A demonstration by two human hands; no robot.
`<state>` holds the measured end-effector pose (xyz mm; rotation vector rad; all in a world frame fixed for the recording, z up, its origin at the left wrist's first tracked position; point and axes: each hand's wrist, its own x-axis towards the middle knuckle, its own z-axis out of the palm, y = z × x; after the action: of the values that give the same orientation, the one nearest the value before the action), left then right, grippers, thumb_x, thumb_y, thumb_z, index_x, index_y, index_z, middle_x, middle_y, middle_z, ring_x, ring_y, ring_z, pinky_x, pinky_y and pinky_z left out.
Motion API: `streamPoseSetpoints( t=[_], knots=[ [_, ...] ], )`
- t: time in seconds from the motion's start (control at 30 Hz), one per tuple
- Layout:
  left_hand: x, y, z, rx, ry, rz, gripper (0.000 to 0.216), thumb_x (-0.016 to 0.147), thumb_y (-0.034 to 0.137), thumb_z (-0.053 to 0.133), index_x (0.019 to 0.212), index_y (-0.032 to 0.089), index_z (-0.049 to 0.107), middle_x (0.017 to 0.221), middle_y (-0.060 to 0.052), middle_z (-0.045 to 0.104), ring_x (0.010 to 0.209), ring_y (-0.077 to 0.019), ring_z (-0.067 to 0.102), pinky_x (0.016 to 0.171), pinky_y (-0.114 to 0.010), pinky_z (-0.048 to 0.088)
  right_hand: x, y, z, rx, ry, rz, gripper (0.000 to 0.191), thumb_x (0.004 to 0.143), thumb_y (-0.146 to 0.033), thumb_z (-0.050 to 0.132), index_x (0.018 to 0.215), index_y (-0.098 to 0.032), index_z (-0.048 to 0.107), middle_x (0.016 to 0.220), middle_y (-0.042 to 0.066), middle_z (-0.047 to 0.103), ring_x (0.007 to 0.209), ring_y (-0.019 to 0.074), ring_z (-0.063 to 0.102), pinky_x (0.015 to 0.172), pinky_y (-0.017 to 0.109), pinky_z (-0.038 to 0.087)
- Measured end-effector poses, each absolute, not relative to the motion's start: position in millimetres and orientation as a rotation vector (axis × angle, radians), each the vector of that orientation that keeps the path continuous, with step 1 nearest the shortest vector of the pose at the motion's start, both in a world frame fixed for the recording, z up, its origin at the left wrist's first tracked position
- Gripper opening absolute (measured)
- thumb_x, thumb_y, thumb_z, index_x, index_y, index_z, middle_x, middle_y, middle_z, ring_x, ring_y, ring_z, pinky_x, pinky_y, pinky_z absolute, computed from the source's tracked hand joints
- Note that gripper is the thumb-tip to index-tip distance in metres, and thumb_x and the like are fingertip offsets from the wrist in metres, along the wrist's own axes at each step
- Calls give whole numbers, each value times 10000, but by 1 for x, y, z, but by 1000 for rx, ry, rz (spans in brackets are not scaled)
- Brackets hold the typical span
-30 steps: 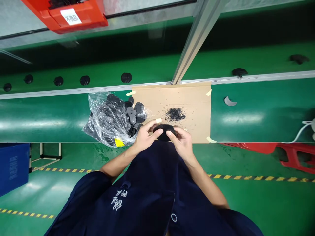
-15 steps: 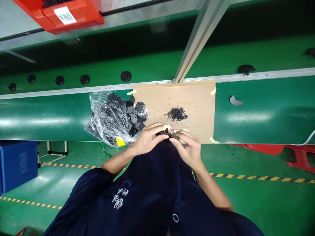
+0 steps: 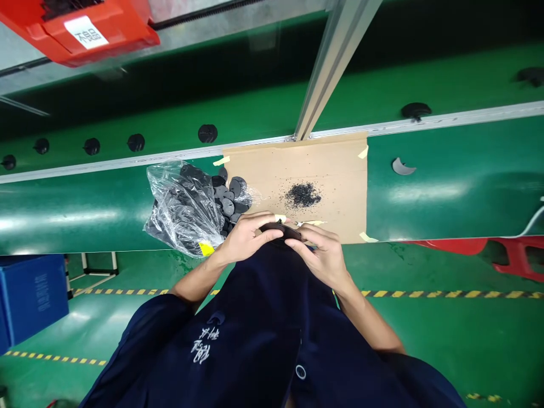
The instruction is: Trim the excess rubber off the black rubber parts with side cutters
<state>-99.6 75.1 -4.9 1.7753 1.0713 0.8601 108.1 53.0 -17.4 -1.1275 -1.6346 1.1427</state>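
Both hands are on 1 part. The left hand and right hand meet at the near edge of the green bench, each pinching an end of a flat black part between thumb and fingers. The part is held edge-on just off the near edge of the cardboard sheet, and most of it is hidden by the fingers. The left index tip is taped.

Step, as judged: hand-working or checking the part's rim; no tool is visible, though one may be hidden.

A pile of black crumbs lies mid-cardboard, far of the hands. An open plastic bag of similar black parts is just left of the left hand, with loose discs spilling at its mouth.

The next move calls for a firm 2-point pinch while the part is turned, kept over the cardboard.

A grey crescent scrap lies well apart to the right.
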Motion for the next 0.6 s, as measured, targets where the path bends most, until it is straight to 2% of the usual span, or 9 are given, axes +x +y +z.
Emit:
streamPoseSetpoints(
  t=[0.17,0.37,0.47,0.6],
  knots=[
    [-96,72,-2,1739,1104,882,291,970,397,683,1151,191,777,1035,-77,797,913,-165,754,810,-245,601,109,55,-15,-1100,-1622,1150,295,995,-363,656,746,-206,682,651,-10,562,591,128,517,587,278,432],
    [-92,69,-1,1678,1015,1014,340,954,429,700,1176,180,763,988,-82,788,883,-158,741,768,-244,603,107,56,-14,-949,-1634,1127,115,983,-247,668,981,-221,780,860,45,735,743,161,688,684,288,559],
    [-92,69,2,1710,981,1027,285,947,361,720,1177,199,766,1012,-80,790,900,-155,735,806,-255,607,106,54,-17,-944,-1645,1049,146,976,-229,675,1066,-224,790,933,74,770,783,183,726,712,309,601],
    [-95,71,9,1793,929,1008,332,924,346,743,1225,206,750,1038,-87,781,920,-162,725,833,-276,606,106,50,-19,-903,-1640,963,177,963,-216,692,1107,-237,792,944,80,784,792,193,744,719,315,626]
  ],
)
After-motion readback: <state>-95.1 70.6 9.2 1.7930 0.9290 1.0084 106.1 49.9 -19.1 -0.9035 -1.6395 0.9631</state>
